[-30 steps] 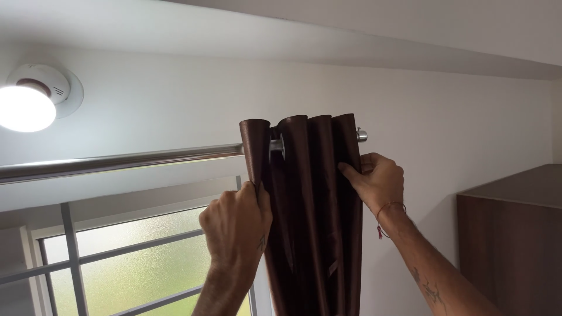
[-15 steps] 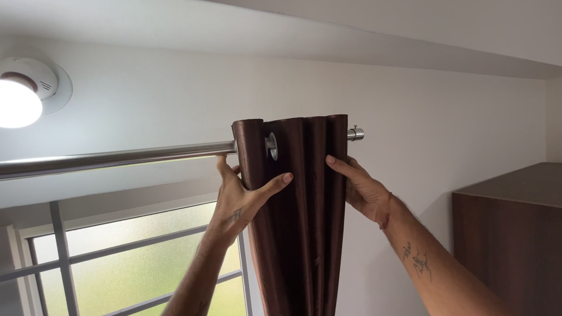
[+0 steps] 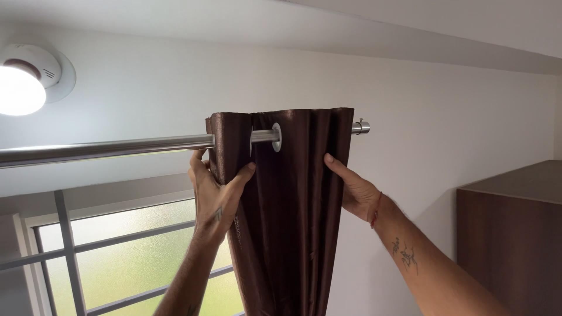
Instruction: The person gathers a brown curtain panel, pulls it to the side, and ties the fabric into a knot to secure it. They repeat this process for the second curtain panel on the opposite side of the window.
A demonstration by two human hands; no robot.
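- A brown curtain (image 3: 287,205) hangs bunched in folds near the right end of a shiny metal curtain rod (image 3: 105,149), which runs across the wall just below the ceiling.
- One silver eyelet ring (image 3: 275,136) shows in the cloth, with the rod passing through it; the rod's end cap (image 3: 360,127) pokes out just past the curtain's right edge.
- The left hand (image 3: 213,190) grips the curtain's left edge just under the rod, thumb pressed on the front of the cloth, fingers wrapped behind the fold.
- The right hand (image 3: 354,187) holds the right edge of the bunched cloth, thumb on the front and the remaining fingers hidden behind it; a red thread (image 3: 374,209) circles that wrist.
- The two hands are apart, one on each side of the folds.
- A round ceiling lamp (image 3: 23,82) glows at upper left.
- A frosted window (image 3: 117,251) with bars sits below the rod.
- A dark wooden cabinet (image 3: 515,234) stands at right, well apart from the curtain.
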